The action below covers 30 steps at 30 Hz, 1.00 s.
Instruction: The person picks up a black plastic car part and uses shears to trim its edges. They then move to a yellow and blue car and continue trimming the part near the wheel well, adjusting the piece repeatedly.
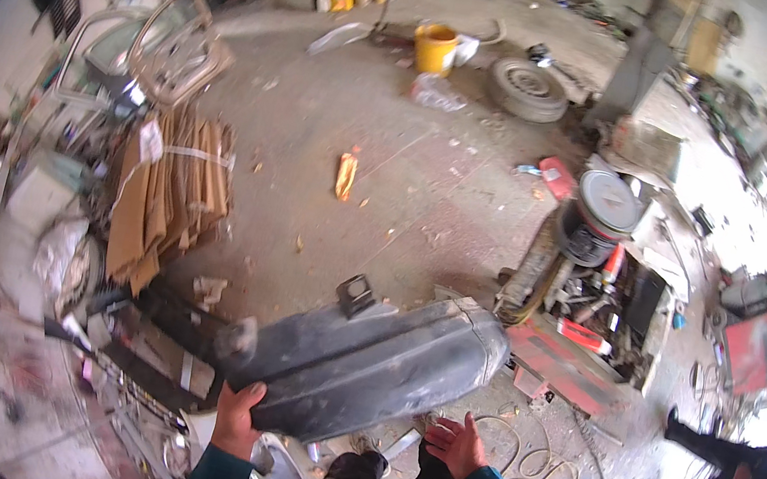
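Observation:
A long dark grey plastic car bumper (pixel 373 365), scuffed and grooved along its length, lies slantwise in front of me. My left hand (pixel 240 421) grips its near left end, thumb on top and the other fingers hidden underneath. Just off the near edge, toward the right end, my right hand (pixel 459 445) is held with its fingers apart and nothing in it. A small dark square piece (pixel 355 295) sits by the bumper's far edge. Another black curved trim part (pixel 172 321) lies beyond its left end.
Folded cardboard (pixel 170 194) and car door frames (pixel 166 51) stand at left. On the right, a paint bucket (pixel 600 220) rests by a tool-filled box (pixel 628 321). A hose (pixel 548 470) loops nearby. A person's dark-trousered legs (pixel 730 475) are at far right. Farther off are a yellow bucket (pixel 434 50) and a wheel (pixel 527 88).

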Available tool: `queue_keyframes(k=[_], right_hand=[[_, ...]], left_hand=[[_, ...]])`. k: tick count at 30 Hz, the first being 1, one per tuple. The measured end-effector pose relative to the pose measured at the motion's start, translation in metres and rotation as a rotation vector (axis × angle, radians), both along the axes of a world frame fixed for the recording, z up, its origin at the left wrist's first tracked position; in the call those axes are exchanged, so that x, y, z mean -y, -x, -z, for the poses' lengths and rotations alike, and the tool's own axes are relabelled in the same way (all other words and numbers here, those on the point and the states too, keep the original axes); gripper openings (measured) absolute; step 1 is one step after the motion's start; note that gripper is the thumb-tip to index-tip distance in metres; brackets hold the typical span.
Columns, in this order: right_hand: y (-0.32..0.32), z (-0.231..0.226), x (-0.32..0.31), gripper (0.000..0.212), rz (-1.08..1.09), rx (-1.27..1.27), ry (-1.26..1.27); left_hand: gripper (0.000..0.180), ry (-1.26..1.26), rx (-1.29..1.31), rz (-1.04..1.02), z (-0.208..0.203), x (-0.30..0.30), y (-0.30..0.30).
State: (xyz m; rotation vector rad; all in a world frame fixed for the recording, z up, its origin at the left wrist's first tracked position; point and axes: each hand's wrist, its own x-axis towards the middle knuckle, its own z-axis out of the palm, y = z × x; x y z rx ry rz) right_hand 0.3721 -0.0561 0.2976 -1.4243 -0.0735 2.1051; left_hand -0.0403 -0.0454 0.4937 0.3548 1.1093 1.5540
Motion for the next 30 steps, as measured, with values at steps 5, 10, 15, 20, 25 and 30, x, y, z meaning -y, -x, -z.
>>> queue_keyframes(k=[5,10,15,20,25,30], right_hand=[[0.049,-0.091,-0.006,0.091,0.653,-0.651,-0.367],[0.047,-0.114,0.016,0.076,0.747,-0.604,-0.222],[0.046,-0.134,0.014,0.049,0.722,-0.514,-0.243],[0.033,-0.152,0.027,0.031,0.659,-0.596,-0.319],[-0.002,-0.144,0.060,0.021,0.634,-0.563,-0.352],[-0.036,-0.130,0.095,0.023,0.701,-0.518,-0.356]], left_hand=[[0.083,-0.055,-0.158,0.096,-0.012,0.021,0.032],[0.083,-0.028,-0.272,0.276,-0.013,0.054,0.059],[0.080,-0.099,-0.136,0.191,-0.013,0.071,0.050],[0.067,-0.007,-0.041,0.109,-0.028,0.079,0.027],[0.053,0.065,-0.072,0.160,-0.003,0.089,0.004],[0.046,0.023,-1.458,0.171,0.046,0.104,0.001]])
